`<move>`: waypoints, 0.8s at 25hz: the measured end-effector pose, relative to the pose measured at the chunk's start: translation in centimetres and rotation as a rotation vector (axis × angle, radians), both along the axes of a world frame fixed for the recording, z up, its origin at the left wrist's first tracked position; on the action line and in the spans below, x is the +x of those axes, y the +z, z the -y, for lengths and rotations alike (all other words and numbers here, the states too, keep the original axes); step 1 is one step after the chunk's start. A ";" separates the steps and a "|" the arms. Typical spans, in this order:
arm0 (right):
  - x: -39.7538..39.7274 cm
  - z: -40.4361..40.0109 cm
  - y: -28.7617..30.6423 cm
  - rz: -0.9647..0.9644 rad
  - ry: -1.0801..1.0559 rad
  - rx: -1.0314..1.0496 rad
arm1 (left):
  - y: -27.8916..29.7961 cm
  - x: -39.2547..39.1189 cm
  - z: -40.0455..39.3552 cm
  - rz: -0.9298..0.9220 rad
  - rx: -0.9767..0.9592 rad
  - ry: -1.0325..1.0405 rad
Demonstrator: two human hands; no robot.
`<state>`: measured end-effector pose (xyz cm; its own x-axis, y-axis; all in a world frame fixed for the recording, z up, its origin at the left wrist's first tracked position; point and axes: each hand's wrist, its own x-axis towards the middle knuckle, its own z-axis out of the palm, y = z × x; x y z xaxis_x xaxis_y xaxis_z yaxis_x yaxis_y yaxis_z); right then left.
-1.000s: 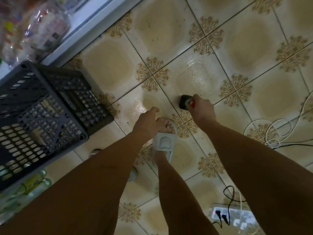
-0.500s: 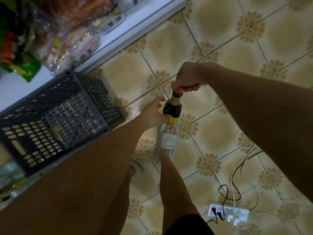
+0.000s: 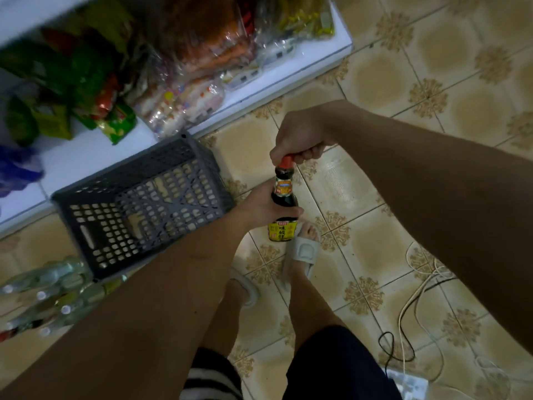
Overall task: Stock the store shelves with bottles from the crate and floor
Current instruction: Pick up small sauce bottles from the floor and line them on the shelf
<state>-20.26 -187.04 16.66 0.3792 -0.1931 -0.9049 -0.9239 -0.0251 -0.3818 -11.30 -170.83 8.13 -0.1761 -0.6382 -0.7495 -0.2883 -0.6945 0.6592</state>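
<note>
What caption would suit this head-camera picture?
Both hands hold a dark sauce bottle upright, right hand at its red cap, left hand round its body, beside a grey crate.

Dim indoor light, warm yellowish cast overall; we can't tell where it comes from. Floor tiles (image 3: 383,82) show soft glossy sheen, one brighter patch of glare near the right hand (image 3: 300,137). Both forearms read dark and underexposed. Motion blur smears the snack bags (image 3: 86,70) on the white shelf (image 3: 288,82) and the clear bottles (image 3: 52,295) at lower left. The dark bottle (image 3: 284,203) label is fairly sharp. We note wide-angle bending at the edges, corners soft.
</note>
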 end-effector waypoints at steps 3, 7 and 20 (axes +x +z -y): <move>2.8 -2.3 8.5 0.094 -0.027 -0.227 | 8.3 3.8 0.0 0.039 -0.063 -0.038; 7.9 -6.9 19.3 0.332 -0.206 -0.513 | 20.1 10.1 -0.7 0.044 -0.164 0.016; 25.3 -9.3 35.6 0.407 0.050 -0.993 | 38.6 26.4 -0.4 0.334 -0.450 0.301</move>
<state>5.04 -177.70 52.23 0.6447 -0.7484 -0.1556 -0.7212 -0.5280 -0.4484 15.14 -170.39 46.73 0.2573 -0.8884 -0.3802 -0.3643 -0.4536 0.8133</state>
